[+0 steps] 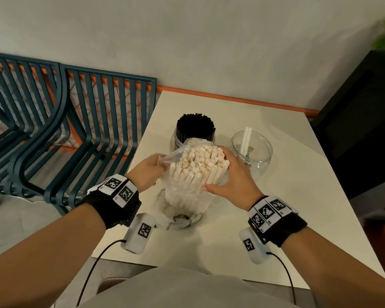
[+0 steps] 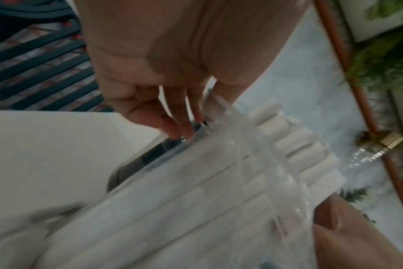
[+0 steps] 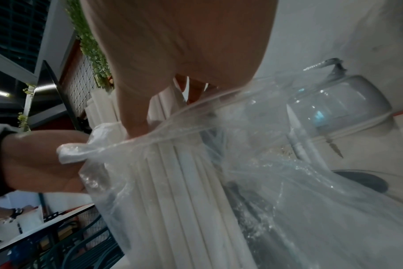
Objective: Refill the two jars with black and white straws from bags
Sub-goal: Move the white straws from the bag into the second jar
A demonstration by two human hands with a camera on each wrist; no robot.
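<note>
A clear plastic bag full of white paper straws stands upright at the middle of the white table. My left hand pinches the bag's open rim on its left side; the left wrist view shows its fingertips on the plastic bag. My right hand grips the top of the straw bundle, thumb in front, with the thumb pressing the straws. Behind stand a jar packed with black straws and a glass jar holding two white straws.
Crumpled plastic with a grey piece lies under the bag near the table's front. Dark blue slatted chairs stand to the left of the table, a black cabinet to its right. A wall runs behind.
</note>
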